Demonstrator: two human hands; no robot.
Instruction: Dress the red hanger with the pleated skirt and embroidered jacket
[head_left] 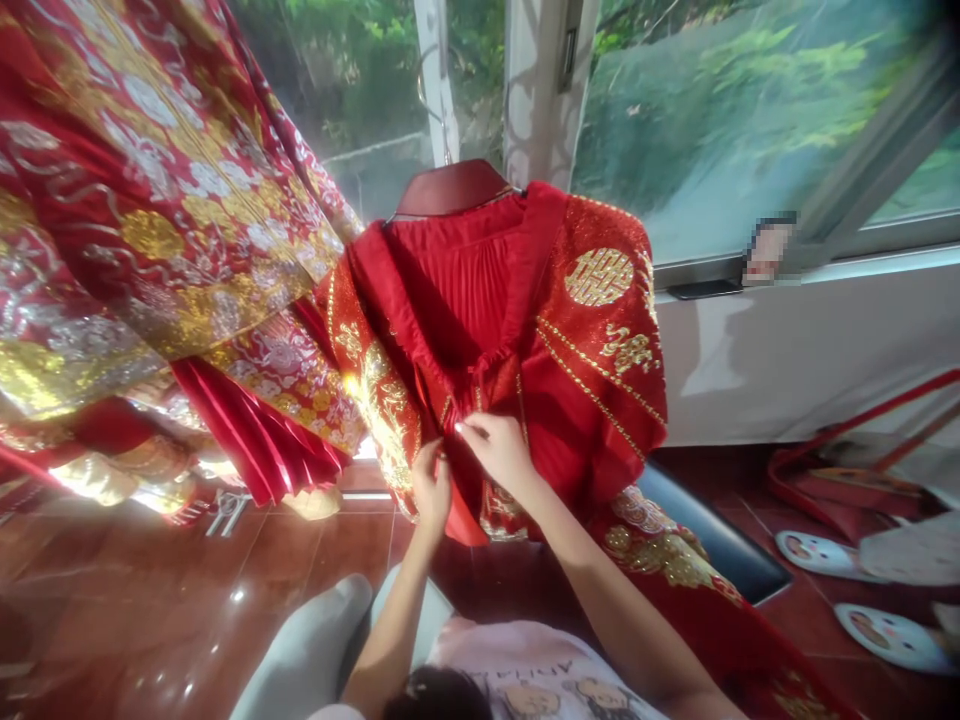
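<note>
A red garment with gold embroidery hangs from a brown hanger in front of me, its pleated red inside showing at the neck. My right hand pinches the red cloth at the middle of its front, below the gathered neckline. Just to the left and a little lower, my left hand is closed at the same front edge, its fingertips against the cloth. Whether a small fastening lies between the fingers is too small to make out.
More embroidered red and gold garments hang at the left. Behind are windows with a sill. A black padded bench stands to the right, near a person's slippers on the red tiled floor.
</note>
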